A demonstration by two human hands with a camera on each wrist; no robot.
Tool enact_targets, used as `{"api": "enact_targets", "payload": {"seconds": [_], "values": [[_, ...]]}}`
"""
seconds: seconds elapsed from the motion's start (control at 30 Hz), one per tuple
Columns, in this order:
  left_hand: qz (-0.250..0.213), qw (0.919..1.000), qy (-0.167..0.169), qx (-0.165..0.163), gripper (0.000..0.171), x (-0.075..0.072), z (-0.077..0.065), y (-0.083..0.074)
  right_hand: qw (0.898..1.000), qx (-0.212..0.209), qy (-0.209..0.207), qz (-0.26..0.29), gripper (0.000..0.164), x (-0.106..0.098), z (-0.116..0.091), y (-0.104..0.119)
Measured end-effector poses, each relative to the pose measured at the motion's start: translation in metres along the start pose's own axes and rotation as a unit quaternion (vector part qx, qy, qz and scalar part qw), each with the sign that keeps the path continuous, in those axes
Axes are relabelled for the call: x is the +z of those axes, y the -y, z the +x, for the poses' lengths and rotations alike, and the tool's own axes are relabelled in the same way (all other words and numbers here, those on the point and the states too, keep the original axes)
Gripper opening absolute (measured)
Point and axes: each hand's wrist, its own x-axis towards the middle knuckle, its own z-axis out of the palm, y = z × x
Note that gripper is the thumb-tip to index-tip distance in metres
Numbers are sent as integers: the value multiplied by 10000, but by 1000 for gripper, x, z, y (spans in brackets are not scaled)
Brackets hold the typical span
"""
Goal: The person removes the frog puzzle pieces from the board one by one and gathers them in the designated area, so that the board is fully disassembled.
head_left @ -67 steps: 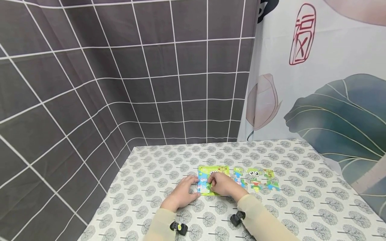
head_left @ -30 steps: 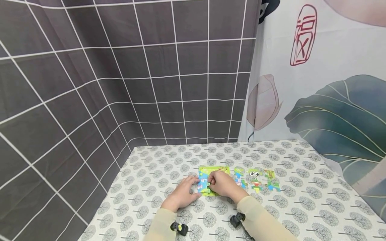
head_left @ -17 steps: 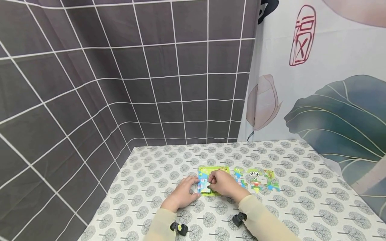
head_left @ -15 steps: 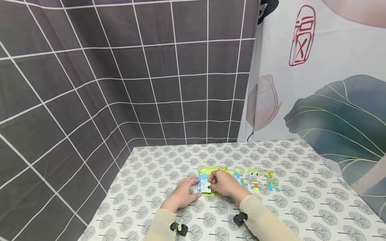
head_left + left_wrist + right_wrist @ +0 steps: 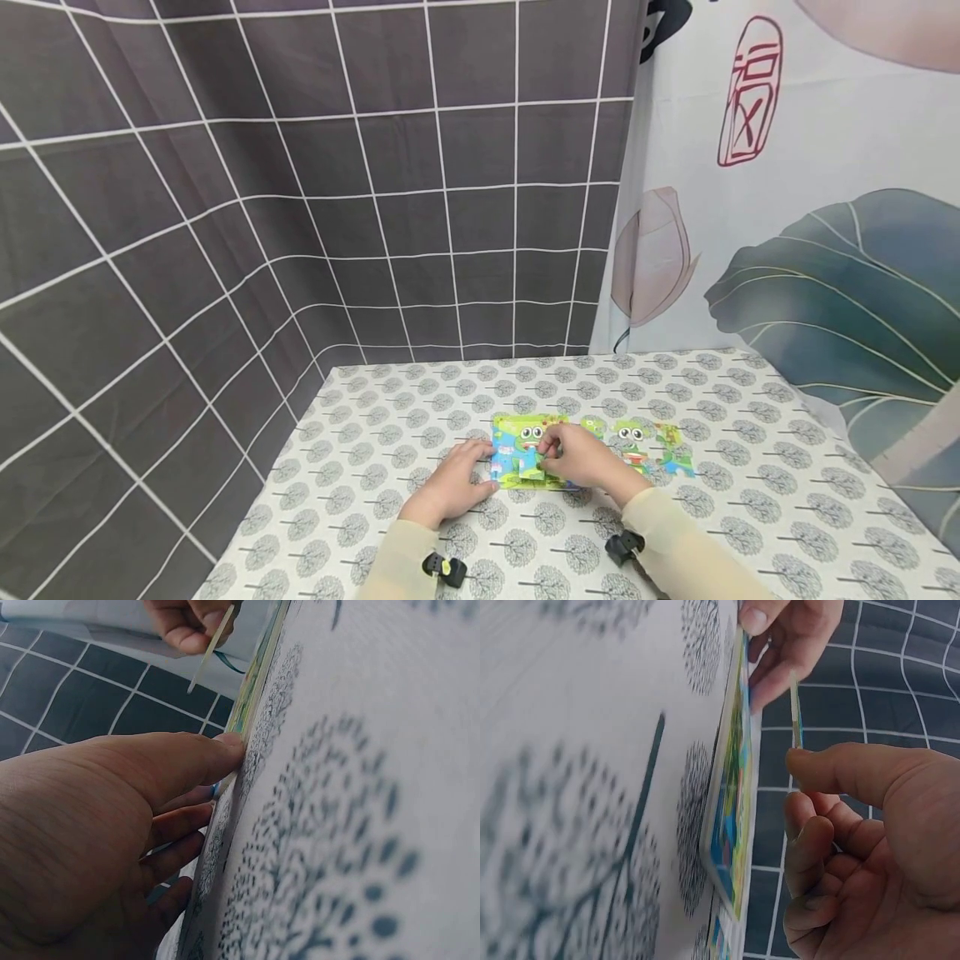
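Observation:
A flat puzzle board (image 5: 510, 422), printed with a big-eyed green frog on blue and lime green, lies on the table. My left hand (image 5: 450, 483) rests at its left side, with the thumb and fingertips at the board's edge and the fingers loosely spread. Between thumb and fingers, my right hand (image 5: 581, 456) pinches a thin puzzle piece (image 5: 530, 469) over the board's lower middle. In the right wrist view, that piece (image 5: 796, 712) stands on edge, raised above the board. The left wrist view shows the piece (image 5: 210, 651) edge-on too. My right forearm and hand cover the board's right part.
Right of the board lie several loose puzzle pieces (image 5: 632, 435), some showing a frog's eyes and mouth, others green and blue (image 5: 677, 460). A tree-patterned cloth (image 5: 405, 417) covers the table. Behind hang a dark grid curtain (image 5: 480, 217) and a lotus-printed cloth (image 5: 667, 250).
My right hand has shifted right across the board with the puzzle piece, uncovering the printed frog's eyes. The left hand has stayed at the board's left edge.

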Motion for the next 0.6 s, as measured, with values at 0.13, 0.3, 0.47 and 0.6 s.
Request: {"api": "enact_targets", "payload": {"seconds": [0.13, 0.3, 0.47, 0.6], "values": [[8, 10000, -8, 24, 60, 0, 0, 0, 9998, 191, 12, 68, 18, -5, -6, -7], [-10, 10000, 5, 3, 60, 0, -1, -1, 9993, 355, -61, -24, 19, -9, -12, -15], [-32, 10000, -6, -15, 60, -1, -1, -1, 9987, 456, -123, -207, 20, -12, -16, -21], [-22, 10000, -9, -7, 60, 0, -1, -1, 9988, 454, -53, -148, 20, -18, -21, -24]]}}
